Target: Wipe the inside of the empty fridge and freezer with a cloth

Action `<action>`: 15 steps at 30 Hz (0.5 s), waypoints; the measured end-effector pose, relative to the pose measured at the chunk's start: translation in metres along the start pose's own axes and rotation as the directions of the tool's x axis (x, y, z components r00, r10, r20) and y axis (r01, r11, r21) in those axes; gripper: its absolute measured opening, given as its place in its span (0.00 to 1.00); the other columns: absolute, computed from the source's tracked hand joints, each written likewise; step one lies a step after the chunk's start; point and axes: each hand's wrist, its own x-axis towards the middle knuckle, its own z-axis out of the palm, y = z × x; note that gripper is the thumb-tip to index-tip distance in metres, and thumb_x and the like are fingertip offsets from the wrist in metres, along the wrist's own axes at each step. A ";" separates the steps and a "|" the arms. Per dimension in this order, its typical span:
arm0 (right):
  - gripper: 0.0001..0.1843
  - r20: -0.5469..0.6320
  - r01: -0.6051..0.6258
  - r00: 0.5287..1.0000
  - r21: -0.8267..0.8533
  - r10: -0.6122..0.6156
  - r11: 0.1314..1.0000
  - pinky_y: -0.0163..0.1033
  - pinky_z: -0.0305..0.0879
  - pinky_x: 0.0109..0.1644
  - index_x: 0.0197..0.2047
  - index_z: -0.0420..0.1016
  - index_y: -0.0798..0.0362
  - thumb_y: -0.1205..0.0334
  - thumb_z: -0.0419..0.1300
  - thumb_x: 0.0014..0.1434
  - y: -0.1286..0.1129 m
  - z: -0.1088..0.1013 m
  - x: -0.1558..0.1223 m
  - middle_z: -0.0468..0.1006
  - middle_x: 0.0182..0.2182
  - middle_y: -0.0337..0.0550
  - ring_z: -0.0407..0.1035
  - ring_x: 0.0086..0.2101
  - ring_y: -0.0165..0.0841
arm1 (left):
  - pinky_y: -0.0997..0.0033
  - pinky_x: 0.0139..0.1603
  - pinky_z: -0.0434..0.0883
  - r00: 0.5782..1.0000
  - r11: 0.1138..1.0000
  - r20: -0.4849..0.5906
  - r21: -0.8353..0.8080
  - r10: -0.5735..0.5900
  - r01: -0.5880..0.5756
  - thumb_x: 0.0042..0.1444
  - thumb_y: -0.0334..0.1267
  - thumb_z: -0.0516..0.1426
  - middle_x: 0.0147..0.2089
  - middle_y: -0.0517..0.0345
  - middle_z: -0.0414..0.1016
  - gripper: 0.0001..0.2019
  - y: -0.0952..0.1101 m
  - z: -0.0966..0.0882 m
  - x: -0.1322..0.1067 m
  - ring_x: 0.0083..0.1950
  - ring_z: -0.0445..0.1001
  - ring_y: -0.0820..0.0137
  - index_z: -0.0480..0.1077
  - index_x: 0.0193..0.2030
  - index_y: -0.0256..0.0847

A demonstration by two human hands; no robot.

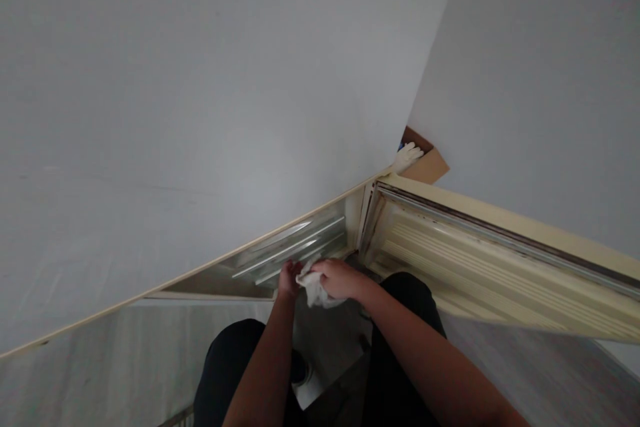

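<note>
A crumpled white cloth [316,292] hangs between my hands in front of an opened cabinet that looks like a small fridge or freezer. My right hand [339,279] is closed around the cloth's upper right part. At its left edge, the curled fingers of my left hand [289,278] pinch the cloth; their tips are partly hidden. Just beyond my hands, inside the compartment, run shiny clear shelves or drawer fronts [300,247]. The cabinet's cream door [470,260] stands swung out to the right, its ribbed inner side showing and its seal darkly stained.
The cabinet's broad pale top [200,80] fills the upper left. Behind the hinge corner, a cardboard box [427,163] holds a white glove [409,155]. A grey wall [540,80] rises at right. My knees flank the opening, above a grey wood-look floor [115,353].
</note>
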 end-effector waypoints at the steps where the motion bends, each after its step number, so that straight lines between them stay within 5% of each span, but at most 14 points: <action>1: 0.21 0.086 0.002 0.996 -0.088 0.006 0.996 0.37 0.70 0.52 0.51 0.81 0.56 0.72 0.54 0.58 0.005 -0.003 -0.015 0.82 0.50 0.52 0.76 0.51 0.40 | 0.59 0.46 0.77 0.999 1.000 -0.048 -0.001 -0.013 0.013 0.66 0.46 0.58 0.53 0.50 0.74 0.18 0.000 -0.002 0.002 0.47 0.76 0.66 0.69 0.57 0.38; 6: 0.19 0.405 -0.079 0.870 -0.452 0.283 0.889 0.38 0.69 0.41 0.50 0.82 0.63 0.69 0.60 0.56 0.019 -0.001 -0.046 0.82 0.47 0.61 0.79 0.47 0.47 | 0.65 0.40 0.77 0.989 0.997 -0.134 -0.028 -0.070 0.066 0.67 0.46 0.57 0.48 0.53 0.75 0.17 -0.001 -0.001 0.008 0.41 0.76 0.69 0.70 0.55 0.38; 11: 0.20 0.446 -0.025 0.861 -0.440 0.243 0.898 0.36 0.67 0.39 0.53 0.81 0.63 0.69 0.61 0.58 0.031 -0.005 -0.024 0.82 0.49 0.59 0.79 0.47 0.45 | 0.65 0.40 0.77 0.989 0.997 -0.134 -0.057 -0.059 0.052 0.67 0.47 0.56 0.48 0.52 0.75 0.17 -0.008 0.012 0.013 0.42 0.76 0.69 0.70 0.55 0.37; 15: 0.21 0.389 -0.119 0.861 -0.471 0.327 0.874 0.35 0.69 0.41 0.53 0.81 0.65 0.67 0.63 0.57 0.044 -0.006 -0.018 0.81 0.50 0.60 0.78 0.48 0.45 | 0.64 0.41 0.77 0.984 0.999 -0.178 -0.034 0.030 -0.037 0.66 0.46 0.57 0.50 0.52 0.75 0.17 -0.015 0.018 0.015 0.43 0.76 0.69 0.70 0.56 0.38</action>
